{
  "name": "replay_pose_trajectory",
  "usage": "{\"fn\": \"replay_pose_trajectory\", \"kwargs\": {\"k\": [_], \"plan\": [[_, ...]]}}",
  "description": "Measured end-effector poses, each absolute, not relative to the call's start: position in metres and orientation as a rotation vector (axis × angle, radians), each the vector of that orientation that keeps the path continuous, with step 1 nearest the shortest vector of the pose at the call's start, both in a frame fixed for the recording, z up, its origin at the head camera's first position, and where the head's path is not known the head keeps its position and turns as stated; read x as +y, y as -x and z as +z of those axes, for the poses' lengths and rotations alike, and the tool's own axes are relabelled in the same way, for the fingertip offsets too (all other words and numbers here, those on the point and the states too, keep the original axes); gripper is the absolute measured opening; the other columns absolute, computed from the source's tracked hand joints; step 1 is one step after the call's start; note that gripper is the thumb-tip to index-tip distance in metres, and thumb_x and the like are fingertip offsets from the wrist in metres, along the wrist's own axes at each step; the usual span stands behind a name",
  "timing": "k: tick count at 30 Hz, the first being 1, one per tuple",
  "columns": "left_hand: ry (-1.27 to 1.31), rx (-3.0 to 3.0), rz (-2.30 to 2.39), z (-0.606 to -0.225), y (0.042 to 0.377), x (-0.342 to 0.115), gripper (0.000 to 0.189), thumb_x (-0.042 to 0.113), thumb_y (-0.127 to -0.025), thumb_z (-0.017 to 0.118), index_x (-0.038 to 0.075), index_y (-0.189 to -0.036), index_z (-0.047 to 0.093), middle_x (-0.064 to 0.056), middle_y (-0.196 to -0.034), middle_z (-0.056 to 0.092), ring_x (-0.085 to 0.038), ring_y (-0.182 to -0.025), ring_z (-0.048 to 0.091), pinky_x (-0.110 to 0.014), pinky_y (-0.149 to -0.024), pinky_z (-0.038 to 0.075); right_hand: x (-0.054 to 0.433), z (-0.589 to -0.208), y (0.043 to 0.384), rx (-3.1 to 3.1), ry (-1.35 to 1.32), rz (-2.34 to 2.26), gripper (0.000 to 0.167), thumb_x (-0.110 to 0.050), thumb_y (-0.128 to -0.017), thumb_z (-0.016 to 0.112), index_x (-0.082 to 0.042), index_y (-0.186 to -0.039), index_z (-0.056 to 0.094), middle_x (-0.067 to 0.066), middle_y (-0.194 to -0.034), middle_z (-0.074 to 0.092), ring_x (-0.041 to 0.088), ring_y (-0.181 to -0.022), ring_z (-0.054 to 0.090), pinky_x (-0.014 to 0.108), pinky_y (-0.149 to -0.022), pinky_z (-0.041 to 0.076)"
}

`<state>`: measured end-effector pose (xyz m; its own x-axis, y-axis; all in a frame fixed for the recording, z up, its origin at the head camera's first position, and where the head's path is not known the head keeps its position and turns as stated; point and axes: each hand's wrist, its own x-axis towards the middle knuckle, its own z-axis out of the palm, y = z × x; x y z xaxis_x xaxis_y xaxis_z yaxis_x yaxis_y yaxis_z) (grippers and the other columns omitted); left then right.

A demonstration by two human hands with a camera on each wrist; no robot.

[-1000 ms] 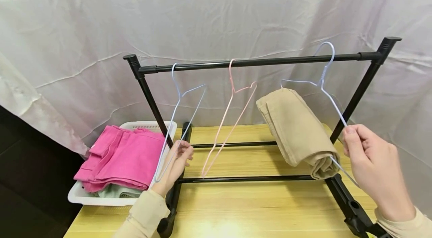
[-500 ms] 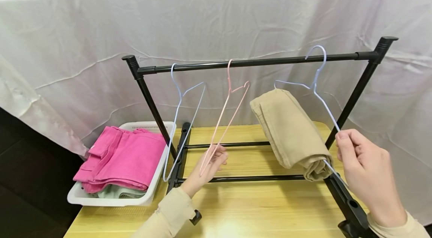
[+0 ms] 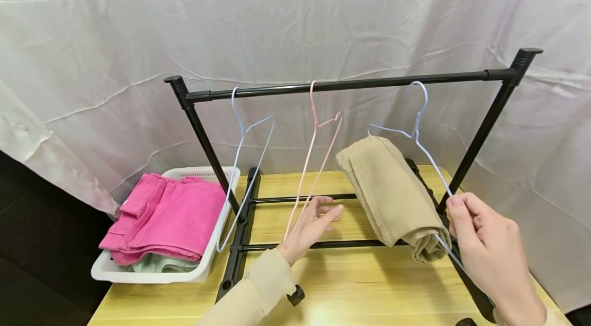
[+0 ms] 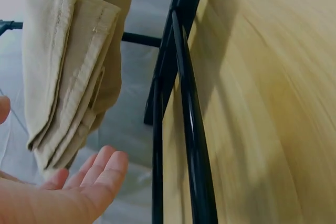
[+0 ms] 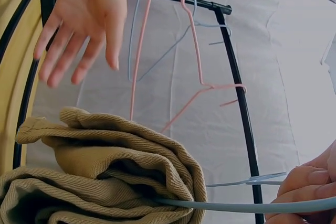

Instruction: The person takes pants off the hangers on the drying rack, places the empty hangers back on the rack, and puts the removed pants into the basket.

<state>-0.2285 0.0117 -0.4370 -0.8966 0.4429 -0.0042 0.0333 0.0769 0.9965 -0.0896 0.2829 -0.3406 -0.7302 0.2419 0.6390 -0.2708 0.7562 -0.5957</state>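
Observation:
My right hand [image 3: 485, 249] pinches the right corner of a pale blue wire hanger [image 3: 417, 131]. Folded khaki trousers [image 3: 392, 192] are draped over that hanger's lower wire and slope down toward my right. The hanger's hook is level with the black rail [image 3: 365, 83]; whether it bears on it I cannot tell. My left hand [image 3: 311, 223] has its fingers extended beside a pink hanger [image 3: 316, 125], whose lower wires cross in front of it. In the left wrist view that hand's fingertips [image 4: 118, 161] are just below the trousers' folded edge, apparently not touching.
Another blue hanger [image 3: 242, 132] hangs at the rail's left end. A white basket [image 3: 152, 278] with folded pink clothing [image 3: 171, 215] and a pale green cloth stands at left. The rack's lower bars [image 3: 341, 244] run above the wooden table [image 3: 369, 290].
My right hand has moved left and down, bringing the hanger and trousers along; the hook has dropped to rail height. My left hand has moved right, from the left blue hanger to the pink one.

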Motion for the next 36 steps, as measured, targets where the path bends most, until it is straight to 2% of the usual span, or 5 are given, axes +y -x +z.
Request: {"fn": "replay_pose_trajectory", "kwargs": {"k": [6,13,22,29,36], "plan": [[-0.295,1.875,1.993,-0.444,0.237,0.032,0.085,0.056,-0.099,0.073,0.010,-0.159,0.034,-0.018,-0.148,0.055,-0.036,-0.139,0.059,-0.056,-0.117,0.050,0.277,-0.347,0.084,-2.242,-0.043,0.936,0.024,-0.017,-0.110,0.059,-0.023,-0.087,0.064,-0.017,-0.059,0.046,0.000,-0.050,0.040,0.019,-0.056,0.032],[-0.167,1.707,2.090,-0.449,0.244,0.049,0.094,0.056,-0.095,0.078,0.008,-0.159,0.030,-0.021,-0.146,0.052,-0.033,-0.125,0.063,-0.056,-0.110,0.055,0.269,-0.352,0.080,-2.278,-0.078,0.967,0.027,-0.016,-0.111,0.059,-0.025,-0.086,0.062,-0.015,-0.059,0.045,0.003,-0.047,0.035,0.023,-0.048,0.028],[-0.229,1.417,2.192,-0.457,0.247,0.056,0.067,0.048,-0.100,0.074,0.025,-0.153,0.041,-0.012,-0.139,0.068,-0.027,-0.118,0.072,-0.057,-0.103,0.058,0.259,-0.356,0.076,-2.276,-0.154,0.962,0.030,-0.011,-0.109,0.060,-0.027,-0.085,0.061,-0.016,-0.060,0.042,0.000,-0.050,0.033,0.020,-0.048,0.026],[-0.138,1.319,2.251,-0.464,0.252,0.061,0.054,0.046,-0.098,0.078,0.018,-0.137,0.055,-0.005,-0.120,0.077,-0.019,-0.102,0.077,-0.043,-0.087,0.064,0.251,-0.357,0.075,-2.291,-0.186,0.976,0.030,-0.010,-0.110,0.059,-0.026,-0.084,0.061,-0.016,-0.059,0.039,-0.002,-0.049,0.031,0.021,-0.048,0.028],[-0.096,1.200,2.326,-0.462,0.257,0.056,0.047,0.033,-0.098,0.081,0.008,-0.132,0.061,-0.006,-0.117,0.078,-0.019,-0.102,0.079,-0.041,-0.093,0.065,0.248,-0.361,0.076,-2.290,-0.197,0.979,0.030,-0.009,-0.110,0.059,-0.027,-0.085,0.061,-0.016,-0.058,0.037,-0.004,-0.048,0.030,0.019,-0.047,0.028]]}}
